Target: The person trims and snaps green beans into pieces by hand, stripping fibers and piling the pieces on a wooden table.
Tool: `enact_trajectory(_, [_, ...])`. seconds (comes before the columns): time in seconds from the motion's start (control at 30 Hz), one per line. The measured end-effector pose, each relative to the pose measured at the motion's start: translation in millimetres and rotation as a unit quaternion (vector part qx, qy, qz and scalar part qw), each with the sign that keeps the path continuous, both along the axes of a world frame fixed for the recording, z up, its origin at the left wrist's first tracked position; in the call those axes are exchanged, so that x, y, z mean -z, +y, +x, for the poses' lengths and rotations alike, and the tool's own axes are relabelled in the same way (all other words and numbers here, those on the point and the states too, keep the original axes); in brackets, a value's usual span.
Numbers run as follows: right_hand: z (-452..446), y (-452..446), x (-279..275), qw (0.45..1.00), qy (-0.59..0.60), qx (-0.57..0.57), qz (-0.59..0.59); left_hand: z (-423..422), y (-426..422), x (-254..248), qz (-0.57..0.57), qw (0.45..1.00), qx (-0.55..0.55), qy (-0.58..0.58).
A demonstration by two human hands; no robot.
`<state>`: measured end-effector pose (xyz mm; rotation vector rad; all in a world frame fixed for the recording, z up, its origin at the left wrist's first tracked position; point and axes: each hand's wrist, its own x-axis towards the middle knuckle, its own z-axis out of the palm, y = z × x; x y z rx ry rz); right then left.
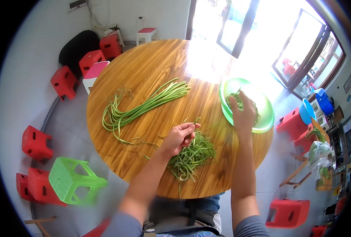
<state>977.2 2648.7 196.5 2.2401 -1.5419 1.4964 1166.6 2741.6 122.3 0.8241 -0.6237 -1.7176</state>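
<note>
My left hand (180,138) is closed, with a short green garlic scape piece (197,120) pinched between thumb and fingers. It is above a loose heap of thin green trimmings (195,156) near the table's front edge. My right hand (244,112) reaches over the light green plastic bowl (267,114), fingers apart and pointing down at the short cut green pieces (237,98) inside. Part of the bowl's contents is hidden behind that hand. A bundle of long garlic scapes (152,103) lies on the left half of the table, its thin ends curling leftward.
The round wooden table (144,63) has a few stray bits on it. Red stools (65,83) and a green stool (71,179) stand around the left side. Another red stool (288,213) is at lower right. Glass doors (302,47) stand open at the back.
</note>
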Motion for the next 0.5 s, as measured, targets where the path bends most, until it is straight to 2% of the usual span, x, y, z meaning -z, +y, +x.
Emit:
enact_trajectory(0.03, [12, 19, 0, 0.982, -0.093, -0.119, 0.113, 0, -2, 5, -0.011, 1.0, 0.007, -0.012])
enact_trajectory(0.1, [32, 38, 20, 0.909, -0.184, -0.266, 0.262, -3, -2, 8, -0.008, 1.0, 0.006, -0.029])
enact_trajectory(0.17, [44, 46, 45, 0.838, -0.274, -0.323, 0.344, -2, -2, 10, -0.008, 0.999, 0.004, -0.053])
enact_trajectory(0.3, [48, 42, 81, 0.83, -0.33, -0.325, 0.31, 2, -5, 13, -0.02, 0.996, 0.004, -0.084])
enact_trajectory(0.4, [43, 44, 77, 0.922, -0.196, -0.249, 0.221, -4, -3, 10, -0.003, 0.996, 0.014, -0.093])
enact_trajectory(0.5, [43, 46, 74, 0.901, -0.228, -0.245, 0.275, -8, -4, 15, 0.007, 0.998, 0.01, -0.061])
